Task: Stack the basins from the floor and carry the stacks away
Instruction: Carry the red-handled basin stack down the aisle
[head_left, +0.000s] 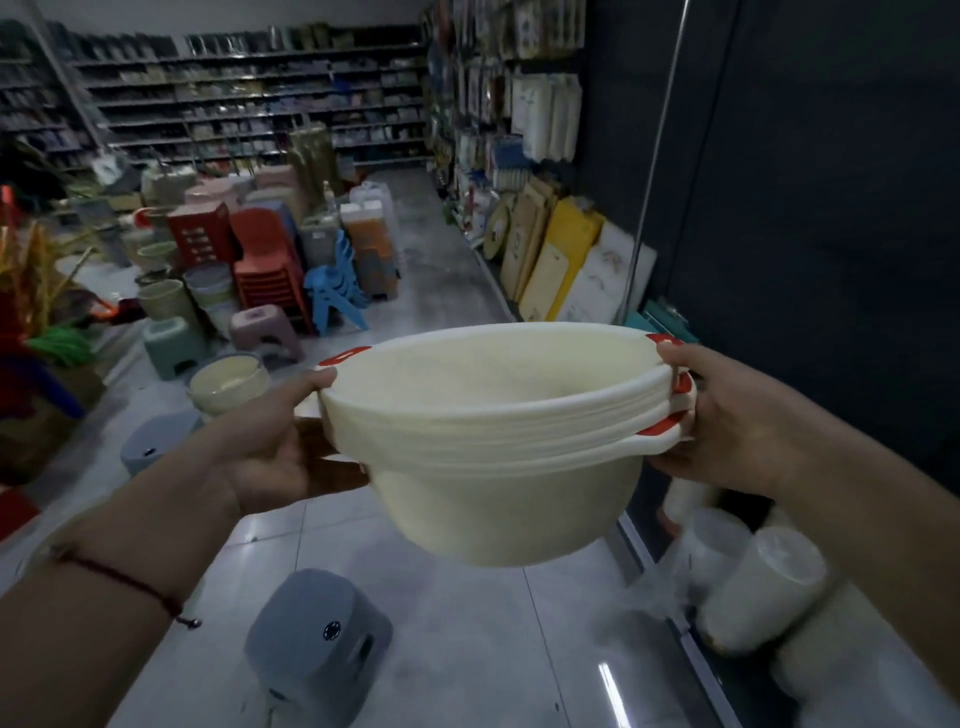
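stack of basins held up over the shop floor

a nested stack of cream basins (488, 447) with red handle tabs hangs in the air, lifted clear of the grey tiled floor (467, 623) and tilted a little toward the camera. the left hand (280, 441) grasps the stack's left edge, thumb over the top rim and fingers curled underneath. the right hand (727, 415) grasps the right edge, thumb on the top rim by a red tab and fingers wrapped under the lower rims. a thin red string sits on the left wrist.

below the stack, a grey plastic stool (319, 642) stands on the floor, and a second grey stool (156, 447) sits left of the stack, partly behind the left forearm. beyond the stack to the left, another cream basin (228, 384) rests on the floor near small green and pink stools. farther behind it are stacked red chairs (265, 265) and a blue chair (335, 286). right of the stack, boards (566, 260) lean against the shelving.
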